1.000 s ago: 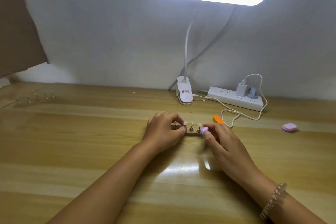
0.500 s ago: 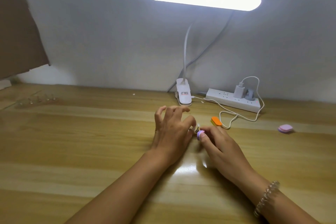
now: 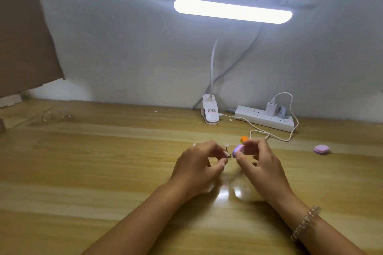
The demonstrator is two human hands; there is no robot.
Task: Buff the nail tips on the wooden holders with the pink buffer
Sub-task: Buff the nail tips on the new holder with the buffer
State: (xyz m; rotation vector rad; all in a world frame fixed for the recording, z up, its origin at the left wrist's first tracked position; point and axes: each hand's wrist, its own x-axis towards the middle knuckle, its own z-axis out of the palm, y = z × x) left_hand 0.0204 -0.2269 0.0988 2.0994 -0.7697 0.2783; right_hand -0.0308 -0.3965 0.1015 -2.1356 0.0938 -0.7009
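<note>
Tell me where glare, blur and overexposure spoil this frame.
Head view: the lamp bar is blown out to flat white. Head view: its glare sits on the table between the wrists. Head view: the left hand is motion-blurred, smearing the wooden holder it pinches; the right hand and its pink buffer read slightly sharper.

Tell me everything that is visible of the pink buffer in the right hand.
The pink buffer is a small rounded block, pink on the side with a lilac end face; it looks like foam. The right hand pinches it between thumb and fingers, which hide most of it. Its lilac end points toward the left hand, close to it. Whether it touches anything else cannot be told, because of blur.
</note>
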